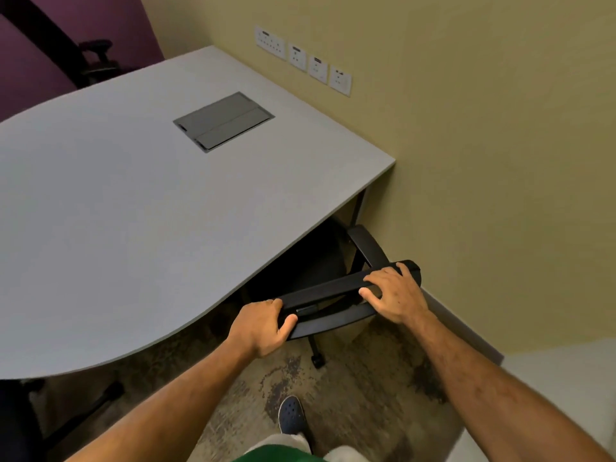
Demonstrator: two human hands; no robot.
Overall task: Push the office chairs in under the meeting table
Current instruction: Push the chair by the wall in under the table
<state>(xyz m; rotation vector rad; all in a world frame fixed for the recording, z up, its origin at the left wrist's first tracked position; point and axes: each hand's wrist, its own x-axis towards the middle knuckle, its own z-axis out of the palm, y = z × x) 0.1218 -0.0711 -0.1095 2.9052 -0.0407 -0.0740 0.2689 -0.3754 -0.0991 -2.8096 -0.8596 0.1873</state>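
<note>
At the near right corner of the grey surface, black office chair sits with its seat mostly under the top, backrest top rail sticking out toward the camera. Chair is wedged between the surface edge and the beige wall.

Left hand: grip closed around the left end of the backrest rail, thumb wrapped under, fingers over the top. Right hand: grip closed on the right end of the same rail, fingers draped over the top edge, thumb on the near side. Both forearms extended forward.

Right armrest visible just past the right hand, close to the surface leg. One caster shows below the backrest on the patterned carpet.

Surface top carries a closed grey cable hatch set flush near the far side. Row of white wall sockets on the wall above the far edge.

Second dark chair at the far side, against the purple wall. Another chair's base at lower left, partly under the surface; detail too dark to tell.

Person's dark shoe on the carpet below the hands.
</note>
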